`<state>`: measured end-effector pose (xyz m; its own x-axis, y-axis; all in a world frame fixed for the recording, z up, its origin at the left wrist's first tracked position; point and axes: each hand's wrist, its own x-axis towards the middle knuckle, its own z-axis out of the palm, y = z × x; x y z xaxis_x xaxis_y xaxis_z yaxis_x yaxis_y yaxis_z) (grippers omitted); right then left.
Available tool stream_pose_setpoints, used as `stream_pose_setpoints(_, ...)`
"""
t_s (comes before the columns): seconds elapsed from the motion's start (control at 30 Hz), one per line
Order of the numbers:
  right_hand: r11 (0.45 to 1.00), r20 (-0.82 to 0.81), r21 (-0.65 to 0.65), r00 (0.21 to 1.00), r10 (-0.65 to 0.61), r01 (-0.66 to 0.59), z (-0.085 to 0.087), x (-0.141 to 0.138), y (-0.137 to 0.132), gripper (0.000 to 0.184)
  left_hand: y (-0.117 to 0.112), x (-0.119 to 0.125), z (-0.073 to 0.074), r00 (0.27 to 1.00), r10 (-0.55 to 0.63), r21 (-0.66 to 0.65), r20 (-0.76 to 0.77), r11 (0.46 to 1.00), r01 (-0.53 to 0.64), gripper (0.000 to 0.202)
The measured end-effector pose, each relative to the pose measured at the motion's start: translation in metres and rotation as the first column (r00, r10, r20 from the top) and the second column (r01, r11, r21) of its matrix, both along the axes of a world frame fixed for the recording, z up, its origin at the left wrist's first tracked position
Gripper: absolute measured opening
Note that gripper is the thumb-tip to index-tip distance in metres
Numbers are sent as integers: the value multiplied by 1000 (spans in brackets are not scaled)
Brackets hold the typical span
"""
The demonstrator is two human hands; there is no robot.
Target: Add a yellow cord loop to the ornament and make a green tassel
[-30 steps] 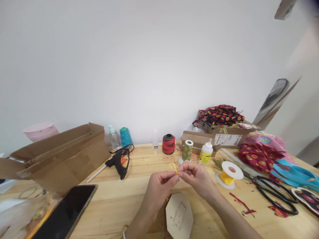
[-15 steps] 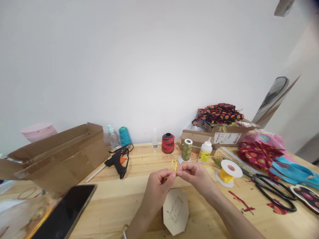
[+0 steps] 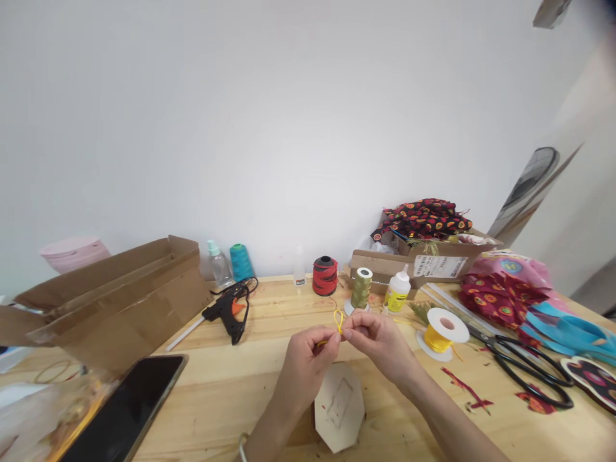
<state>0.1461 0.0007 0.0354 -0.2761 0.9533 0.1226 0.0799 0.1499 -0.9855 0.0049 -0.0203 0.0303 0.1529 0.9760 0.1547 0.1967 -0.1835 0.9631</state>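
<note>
A thin yellow cord (image 3: 339,319) stands up in a small loop between my two hands. My left hand (image 3: 310,359) pinches it between thumb and forefinger, and a bit of yellow shows inside the curled fingers. From the other side my right hand (image 3: 378,340) pinches the cord at the base of the loop, fingertips nearly touching the left ones. Below them a pale octagonal board (image 3: 339,410) with a faint mark lies on the wooden table (image 3: 231,398). To the right stands a white spool (image 3: 439,335) wound with yellow cord.
A black glue gun (image 3: 230,316), a phone (image 3: 128,407) and a cardboard box (image 3: 129,308) lie left. Behind stand a red thread spool (image 3: 325,276), an olive spool (image 3: 360,289) and a glue bottle (image 3: 398,290). Black-handled scissors (image 3: 529,369) and fabric scraps (image 3: 466,391) lie right.
Almost nothing differs. The yellow loop and my fingertips have shifted very slightly, with both hands keeping their pinch.
</note>
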Motion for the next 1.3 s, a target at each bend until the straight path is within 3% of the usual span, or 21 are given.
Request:
stream_pose_setpoints(0.47,997,-78,-70,996,35,-41,1,-2,0,20,-1,0,-1,996,41,72,-79,997,-36,27)
stream_pose_setpoints(0.73,991,-96,-115,994,60,-71,3,-3,-3,15,0,0,-3,999,44,3,-25,999,-44,27)
stream_pose_setpoints(0.8,996,-57,-70,997,57,-61,1,-4,-3,14,0,0,-4,999,42,1,-1,999,-42,27)
stream_pose_setpoints(0.9,993,78,114,997,-7,-2,-3,-4,-2,11,0,0,-4,999,48,8,25,999,-48,28)
stream_pose_setpoints(1.03,929,242,368,960,-140,43,-5,-2,0,11,0,0,-3,999,37,-25,9,999,-37,26)
stream_pose_setpoints(1.3,842,305,539,937,-172,-21,-1,5,1,10,1,-2,-5,999,18,16,-47,1000,-18,29)
